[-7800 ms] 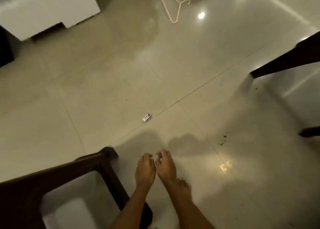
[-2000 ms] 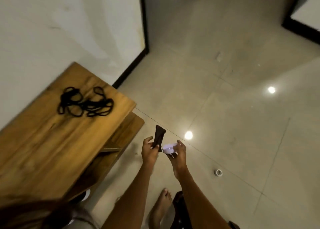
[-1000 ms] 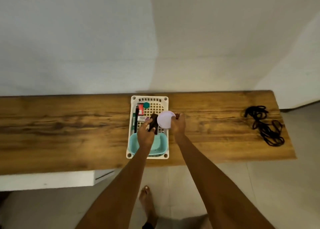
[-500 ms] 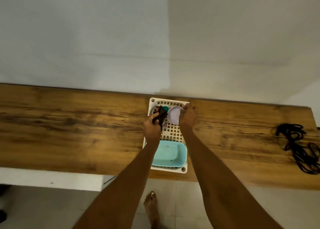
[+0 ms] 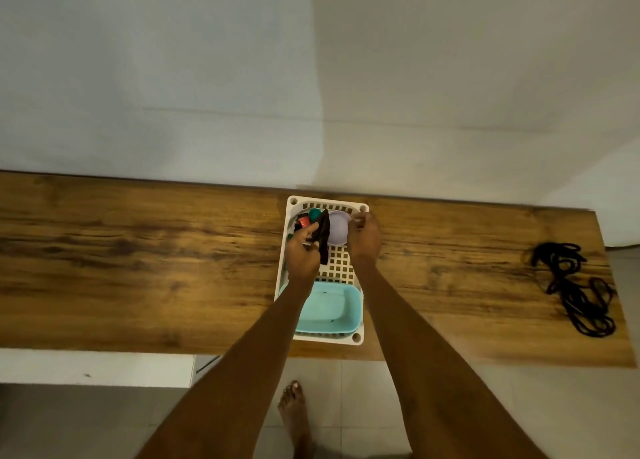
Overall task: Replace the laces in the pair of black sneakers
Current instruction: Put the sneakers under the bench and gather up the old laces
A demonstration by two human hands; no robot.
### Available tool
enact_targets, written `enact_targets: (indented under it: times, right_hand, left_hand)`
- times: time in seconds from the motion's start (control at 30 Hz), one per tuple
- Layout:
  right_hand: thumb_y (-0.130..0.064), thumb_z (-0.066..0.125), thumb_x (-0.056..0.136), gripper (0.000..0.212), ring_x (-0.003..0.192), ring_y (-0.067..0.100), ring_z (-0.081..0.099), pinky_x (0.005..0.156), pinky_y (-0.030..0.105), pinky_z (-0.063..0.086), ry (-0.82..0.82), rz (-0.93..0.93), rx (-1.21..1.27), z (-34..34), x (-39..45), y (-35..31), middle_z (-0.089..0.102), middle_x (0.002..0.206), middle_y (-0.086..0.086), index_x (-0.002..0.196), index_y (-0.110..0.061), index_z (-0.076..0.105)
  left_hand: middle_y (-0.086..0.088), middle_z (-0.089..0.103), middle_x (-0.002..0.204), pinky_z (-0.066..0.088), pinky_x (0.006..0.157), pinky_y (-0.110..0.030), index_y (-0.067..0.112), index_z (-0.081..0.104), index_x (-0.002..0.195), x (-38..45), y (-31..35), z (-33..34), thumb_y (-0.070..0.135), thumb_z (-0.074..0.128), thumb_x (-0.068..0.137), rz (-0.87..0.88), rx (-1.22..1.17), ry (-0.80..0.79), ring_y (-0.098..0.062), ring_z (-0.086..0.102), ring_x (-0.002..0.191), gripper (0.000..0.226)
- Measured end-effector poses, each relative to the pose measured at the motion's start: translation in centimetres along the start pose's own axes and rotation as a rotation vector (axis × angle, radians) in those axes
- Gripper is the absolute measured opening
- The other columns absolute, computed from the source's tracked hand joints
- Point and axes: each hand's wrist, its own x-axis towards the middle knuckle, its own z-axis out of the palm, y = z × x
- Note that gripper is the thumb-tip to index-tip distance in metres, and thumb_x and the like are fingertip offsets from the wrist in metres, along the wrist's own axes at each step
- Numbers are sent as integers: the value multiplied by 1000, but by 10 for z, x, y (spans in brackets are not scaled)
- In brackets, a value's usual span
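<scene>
Both hands over the far end of a white slotted basket [image 5: 349,271] that sits mid-tabletop [image 5: 138,268], spanning almost from wall edge to near edge. Left hand [image 5: 302,250] pinches a dark flat strip [image 5: 324,235], thumb and fingers curled on it. Right hand [image 5: 364,238] grips the rim of a pale lilac round container [image 5: 337,230] in the basket's far-right corner. Red-labelled item [image 5: 304,221] and teal cap [image 5: 314,214] in the far-left corner, partly hidden. Light blue tub [image 5: 329,308] fills the basket's near end. Black laces [image 5: 575,278] lie in a loose tangle at the tabletop's right end, well apart from both hands. Sneakers not in view. Bare foot [image 5: 294,413] on the tiled floor [image 5: 485,413] below the near edge.
</scene>
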Motion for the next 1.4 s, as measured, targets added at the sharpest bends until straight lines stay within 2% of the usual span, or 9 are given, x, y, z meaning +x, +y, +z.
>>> enact_targets:
  times: [0.13, 0.2, 0.37, 0.47, 0.57, 0.77, 0.9, 1.13, 1.4]
  right_hand:
    - [-35, 56, 93, 40, 102, 24, 64, 81, 34, 55, -139, 79, 190, -16, -25, 17, 66, 115, 12, 123, -9, 59]
    - [-21, 60, 92, 35, 103, 27, 65, 82, 34, 55, -150, 92, 187, -21, -29, 29, 66, 115, 15, 124, -6, 58]
    - [-11, 59, 92, 25, 103, 25, 64, 83, 30, 50, -32, 114, -38, -31, -25, 36, 66, 114, 11, 117, -9, 57]
    - [-13, 55, 93, 22, 100, 25, 62, 77, 30, 48, -65, 2, -252, -28, -16, 41, 64, 112, 9, 115, -11, 55]
    - [-13, 56, 93, 24, 103, 28, 60, 80, 31, 48, -118, -31, -335, -19, -12, 43, 61, 115, 12, 116, -10, 53]
    - [-15, 49, 97, 31, 116, 30, 53, 97, 37, 48, -141, -108, -522, -11, -22, 49, 50, 129, 13, 128, -12, 53]
    - [-18, 44, 99, 31, 112, 27, 52, 91, 35, 49, -76, -151, -419, -29, -36, 51, 46, 130, 12, 129, -15, 52]
    - [-23, 45, 99, 30, 111, 25, 52, 89, 36, 46, 74, 59, -169, -113, -69, 115, 45, 131, 10, 125, -10, 51]
    - [-22, 41, 100, 28, 105, 22, 56, 79, 31, 45, 312, 420, 7, -242, -131, 271, 49, 124, 5, 124, -14, 53]
  left_hand:
    - [-3, 52, 131, 55, 75, -20, 16, 60, 123, -7, 9, 11, -10, 43, 91, -143, -159, -182, -18, 53, 113, 44]
    - [-6, 52, 132, 54, 86, -28, 14, 58, 125, -8, 9, 17, -10, 44, 91, -137, -73, -285, -21, 52, 117, 44]
    - [-11, 49, 136, 40, 104, -35, 12, 50, 131, -11, -4, 23, 1, 54, 90, 198, 552, -192, -26, 44, 127, 43]
    - [-9, 30, 151, 20, 115, -40, 13, 33, 143, -5, -18, 13, 8, 44, 95, 448, 1010, -347, -25, 24, 141, 50]
    - [-7, 15, 157, 4, 117, -41, 13, 18, 149, -2, -26, 8, 20, 35, 100, 492, 1190, -486, -23, 9, 146, 53]
    - [-7, 10, 158, 0, 117, -41, 12, 13, 150, -9, -23, 6, 27, 24, 103, 477, 1255, -504, -23, 2, 146, 50]
    - [-8, 13, 158, 0, 117, -42, 13, 19, 149, -22, -11, 15, 25, 32, 101, 598, 1268, -458, -24, 4, 146, 50]
    - [-4, 38, 147, 21, 113, -32, 15, 40, 137, -103, -1, 82, 28, 36, 100, 596, 1015, -597, -19, 32, 136, 39]
    - [-10, 56, 128, 35, 99, -30, 9, 54, 124, -260, -46, 205, 24, 35, 101, 661, 1099, -901, -23, 50, 116, 34]
